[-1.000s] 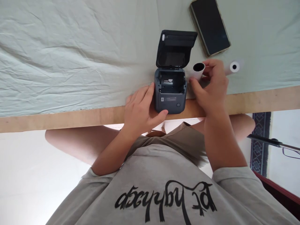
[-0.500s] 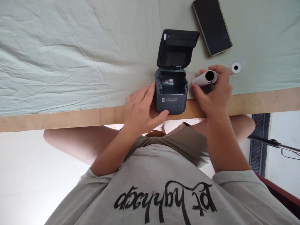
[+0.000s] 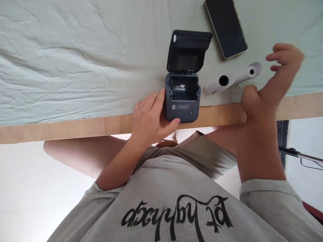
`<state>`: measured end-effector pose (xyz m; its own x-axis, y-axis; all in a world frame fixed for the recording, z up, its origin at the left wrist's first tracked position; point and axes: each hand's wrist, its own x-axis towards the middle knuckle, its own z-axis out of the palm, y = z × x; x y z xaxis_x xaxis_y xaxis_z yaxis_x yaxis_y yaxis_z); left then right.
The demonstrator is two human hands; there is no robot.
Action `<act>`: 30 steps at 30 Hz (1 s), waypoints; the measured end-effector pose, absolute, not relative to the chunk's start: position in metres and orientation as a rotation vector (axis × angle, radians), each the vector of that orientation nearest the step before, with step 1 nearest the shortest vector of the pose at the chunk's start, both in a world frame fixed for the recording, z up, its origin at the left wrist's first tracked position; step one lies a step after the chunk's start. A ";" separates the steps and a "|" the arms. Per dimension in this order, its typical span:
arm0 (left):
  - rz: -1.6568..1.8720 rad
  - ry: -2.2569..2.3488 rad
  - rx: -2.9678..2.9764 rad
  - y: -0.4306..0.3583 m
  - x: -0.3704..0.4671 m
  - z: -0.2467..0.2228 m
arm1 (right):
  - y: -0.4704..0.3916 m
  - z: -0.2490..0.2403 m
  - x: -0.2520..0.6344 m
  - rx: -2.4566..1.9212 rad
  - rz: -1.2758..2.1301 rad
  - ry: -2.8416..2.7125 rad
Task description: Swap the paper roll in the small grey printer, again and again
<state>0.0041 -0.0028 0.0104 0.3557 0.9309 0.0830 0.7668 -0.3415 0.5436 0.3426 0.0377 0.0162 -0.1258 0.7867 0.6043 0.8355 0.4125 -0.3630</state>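
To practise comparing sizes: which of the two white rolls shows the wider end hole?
The roll beside the open printer; its dark hole looks clearly wider than that of the other roll, nearer the right hand.

I see the printer [image 3: 182,97] lying flat, its near end over the bare wooden edge of the worktop [image 3: 111,125]. It is a compact, dark blue-grey unit with rounded corners; its black lid [image 3: 188,52] stands swung back on the hinge, so I look into the open bay, where a small white label shows. The near face carries a round button. To its right I make out two white rolls on the pale cloth: the nearer roll [image 3: 214,85] tilts its wide, dark core up at me, and the farther roll [image 3: 243,75] has a narrower core and a loose, curling paper end.
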 end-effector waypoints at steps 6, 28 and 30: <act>0.533 1.492 2.212 -0.003 0.005 0.011 | 0.045 0.005 0.342 -1.604 -0.051 -1.977; 0.537 1.497 2.245 -0.002 0.004 0.010 | 0.041 -0.009 0.336 -1.563 0.183 -1.727; 0.544 1.490 2.237 -0.002 0.004 0.010 | 0.041 -0.008 0.337 -1.552 0.099 -1.764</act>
